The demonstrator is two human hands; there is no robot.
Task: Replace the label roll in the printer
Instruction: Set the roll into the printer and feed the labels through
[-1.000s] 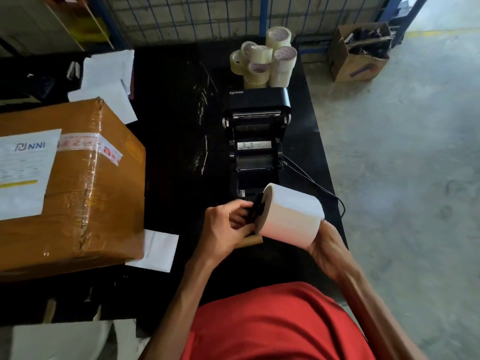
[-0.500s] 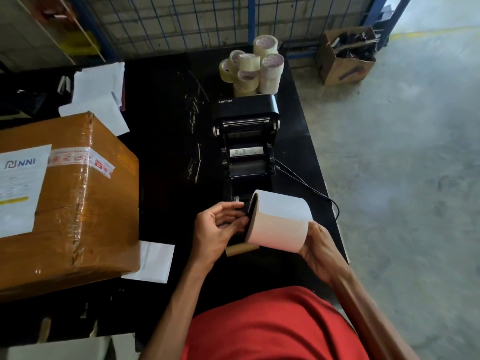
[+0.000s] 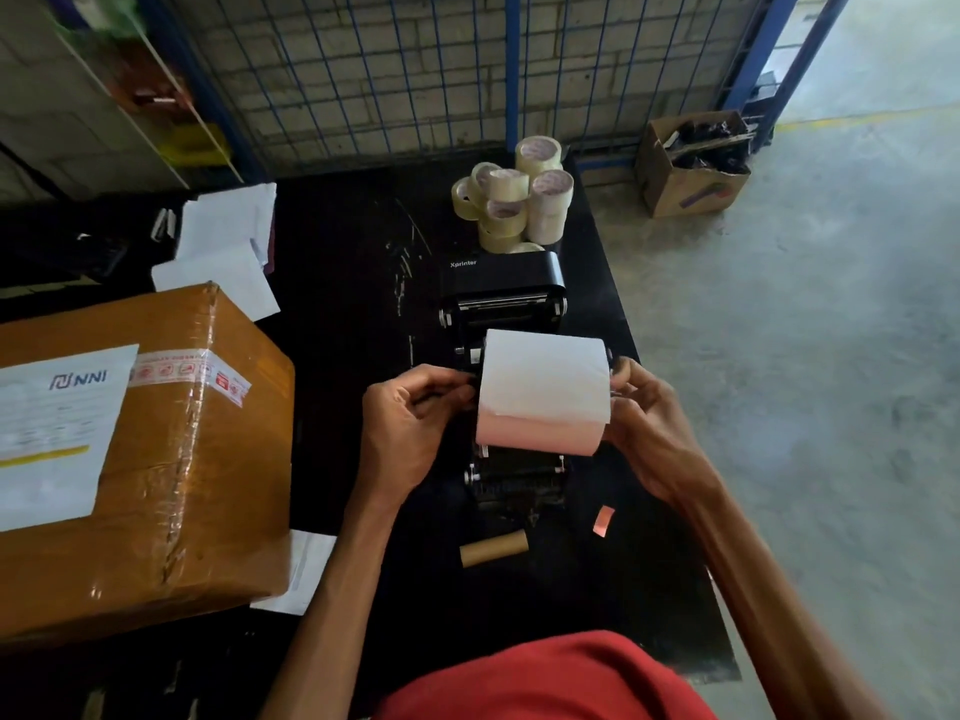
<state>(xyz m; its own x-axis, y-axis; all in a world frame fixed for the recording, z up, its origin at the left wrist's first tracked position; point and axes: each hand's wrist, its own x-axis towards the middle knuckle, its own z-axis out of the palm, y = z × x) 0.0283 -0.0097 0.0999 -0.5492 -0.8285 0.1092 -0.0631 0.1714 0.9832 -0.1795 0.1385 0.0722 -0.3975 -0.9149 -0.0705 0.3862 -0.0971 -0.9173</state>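
Note:
A full white label roll (image 3: 543,389) lies sideways over the open black Xprinter label printer (image 3: 506,283), covering its middle bay. My left hand (image 3: 410,423) pinches the roll's left end, where a black holder piece shows. My right hand (image 3: 647,423) grips the roll's right end. The printer's lid is tipped back, and its front mechanism (image 3: 517,478) shows below the roll. An empty brown cardboard core (image 3: 493,548) lies on the black table in front of the printer.
A large taped cardboard box (image 3: 156,459) stands at the left. Several tape rolls (image 3: 514,200) are stacked behind the printer. Loose papers (image 3: 228,241) lie at the back left, and a small pink scrap (image 3: 602,521) near the printer's right. The table edge (image 3: 670,459) runs close on the right.
Both hands carried the label roll away from my body and turned it level over the open printer. My right hand shifted from beneath the roll to its right end. The camera view tilted up.

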